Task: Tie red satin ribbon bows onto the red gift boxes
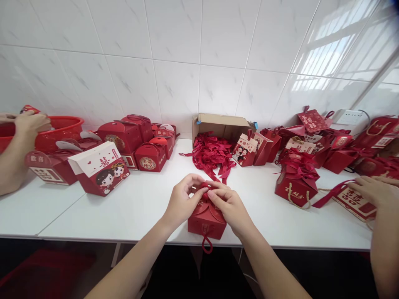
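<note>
A small red gift box with rounded top flaps sits at the table's front edge. A red cord loop hangs from its near side, over the edge. Above the flaps, my left hand and my right hand meet with fingers pinched together. Between the fingertips shows a bit of red ribbon, mostly hidden by them. Just beyond my hands lies a tangled heap of dark red ribbons, spilling from an open cardboard box.
Several red gift boxes stand at the left, near a red basin and a co-worker's hand. More boxes crowd the right, including a ribbon-topped one. Another person's hand reaches in there. A power strip is behind.
</note>
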{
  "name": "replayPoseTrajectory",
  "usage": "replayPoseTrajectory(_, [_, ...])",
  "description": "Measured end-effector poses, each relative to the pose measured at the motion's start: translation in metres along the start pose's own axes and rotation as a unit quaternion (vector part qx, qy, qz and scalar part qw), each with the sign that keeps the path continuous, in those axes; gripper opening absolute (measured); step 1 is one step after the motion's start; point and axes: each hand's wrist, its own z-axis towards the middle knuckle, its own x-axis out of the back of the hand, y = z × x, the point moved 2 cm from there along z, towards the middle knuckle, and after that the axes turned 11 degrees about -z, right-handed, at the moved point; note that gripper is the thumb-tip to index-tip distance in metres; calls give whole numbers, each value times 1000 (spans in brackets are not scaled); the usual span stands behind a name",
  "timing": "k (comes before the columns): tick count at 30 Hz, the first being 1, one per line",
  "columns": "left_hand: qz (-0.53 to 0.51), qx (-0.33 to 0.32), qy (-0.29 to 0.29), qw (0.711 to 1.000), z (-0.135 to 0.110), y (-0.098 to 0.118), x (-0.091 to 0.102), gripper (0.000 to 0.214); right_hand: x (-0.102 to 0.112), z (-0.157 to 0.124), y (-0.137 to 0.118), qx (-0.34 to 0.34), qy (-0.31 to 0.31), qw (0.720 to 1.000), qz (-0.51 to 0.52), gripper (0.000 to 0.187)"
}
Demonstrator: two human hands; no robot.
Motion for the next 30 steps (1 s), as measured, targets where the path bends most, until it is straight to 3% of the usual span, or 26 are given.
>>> replayPoseTrajectory(3, [25, -24, 3, 999, -1, 3, 3, 16, -2, 1, 1, -3, 35, 999, 20, 25])
replayPoseTrajectory(7, [101, -24, -59, 993, -3, 9, 4, 15, -1, -1, -1, 14, 54, 998, 5, 23])
replayPoseTrajectory(12, [122, -9, -49, 991, 4, 6, 7, 11, 4, -8, -3, 38, 32, 995, -89, 27])
replayPoseTrajectory(16, [133, -51, -57, 988, 8, 2, 15, 8, 13, -18, -9, 64, 44, 981, -178, 24])
replayPoseTrajectory(23, [126, -108, -178, 970, 5, 9, 22, 14, 34, -26, -26, 78, 0, 974, -213, 19])
replayPoseTrajectory(26, [135, -109, -197, 965, 6, 12, 23, 14, 40, -12, -25, 171, -1, 957, -236, 24])
replayPoseTrajectory(30, [173, -149, -221, 948, 9, 19, 23, 11, 37, 6, -18, 283, -71, 924, -248, 34])
